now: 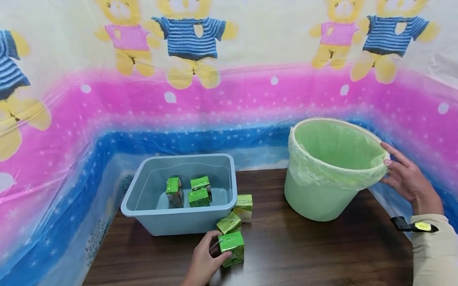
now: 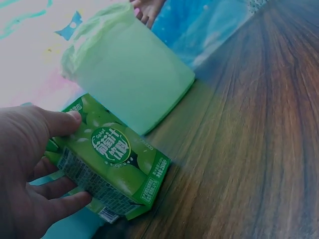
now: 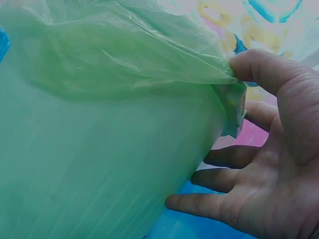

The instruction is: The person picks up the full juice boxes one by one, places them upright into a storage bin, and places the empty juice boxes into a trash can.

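My left hand point(image 1: 207, 256) grips a green juice carton point(image 1: 231, 248), thumb on one side and fingers on the other. Its label with green grapes shows in the left wrist view point(image 2: 112, 149). Just behind it, a second carton point(image 1: 229, 222) leans at an angle near the front right corner of a grey-blue plastic tub point(image 1: 179, 220). Another carton point(image 1: 244, 208) stands beside the tub's right wall. My right hand point(image 1: 411, 182) touches the right side of a light green bin point(image 1: 318, 198), thumb at the plastic liner point(image 3: 149, 45) and the other fingers spread along the outside.
Three green cartons point(image 1: 198, 197) stand inside the tub. Both containers rest on a dark wood table point(image 1: 272, 254). A printed sheet with bears point(image 1: 250, 95) hangs behind and around the sides. The bin stands at the back right, its mouth facing up.
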Demonstrator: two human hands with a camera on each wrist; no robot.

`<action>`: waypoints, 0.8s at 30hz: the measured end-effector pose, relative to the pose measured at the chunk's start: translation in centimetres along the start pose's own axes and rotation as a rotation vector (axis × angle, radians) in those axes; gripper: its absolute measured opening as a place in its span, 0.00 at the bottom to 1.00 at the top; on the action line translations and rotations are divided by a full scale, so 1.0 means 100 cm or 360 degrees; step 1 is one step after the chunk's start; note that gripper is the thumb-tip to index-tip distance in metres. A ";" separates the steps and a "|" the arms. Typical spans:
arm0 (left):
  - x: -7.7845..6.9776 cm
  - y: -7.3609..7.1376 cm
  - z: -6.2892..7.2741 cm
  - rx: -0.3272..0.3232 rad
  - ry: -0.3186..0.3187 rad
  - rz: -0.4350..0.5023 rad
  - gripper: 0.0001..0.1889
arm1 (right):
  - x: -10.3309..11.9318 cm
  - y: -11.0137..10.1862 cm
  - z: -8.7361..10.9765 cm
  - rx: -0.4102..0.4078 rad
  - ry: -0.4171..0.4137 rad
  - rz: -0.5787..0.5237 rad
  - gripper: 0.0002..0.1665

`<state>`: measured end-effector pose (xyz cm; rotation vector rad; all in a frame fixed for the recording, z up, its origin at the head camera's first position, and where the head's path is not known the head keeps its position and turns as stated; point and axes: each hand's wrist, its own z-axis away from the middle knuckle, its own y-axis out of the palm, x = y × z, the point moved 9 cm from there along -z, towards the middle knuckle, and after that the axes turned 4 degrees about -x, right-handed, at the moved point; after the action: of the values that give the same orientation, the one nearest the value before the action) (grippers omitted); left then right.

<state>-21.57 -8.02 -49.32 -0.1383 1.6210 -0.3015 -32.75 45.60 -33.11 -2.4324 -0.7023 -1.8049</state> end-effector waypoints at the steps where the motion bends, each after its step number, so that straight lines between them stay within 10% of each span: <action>1: -0.001 0.001 0.000 0.0017 -0.0001 0.0005 0.29 | -0.001 0.000 0.000 0.0001 0.0003 0.0008 0.37; 7: -0.028 0.001 0.003 0.0149 0.0074 -0.0029 0.30 | -0.001 -0.003 0.000 -0.0026 0.0007 0.0046 0.37; 14: -0.103 -0.007 0.002 0.0338 0.0277 0.0042 0.27 | -0.002 -0.002 0.004 -0.0064 0.0044 0.0072 0.37; 24: -0.262 -0.022 -0.030 0.0408 0.1169 -0.0004 0.28 | -0.003 0.008 -0.001 0.0015 0.0036 0.0097 0.36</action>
<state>-22.78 -2.68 -23.46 0.1914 2.2845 -0.6073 -32.64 44.77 -33.13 -2.3957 -0.6266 -1.8001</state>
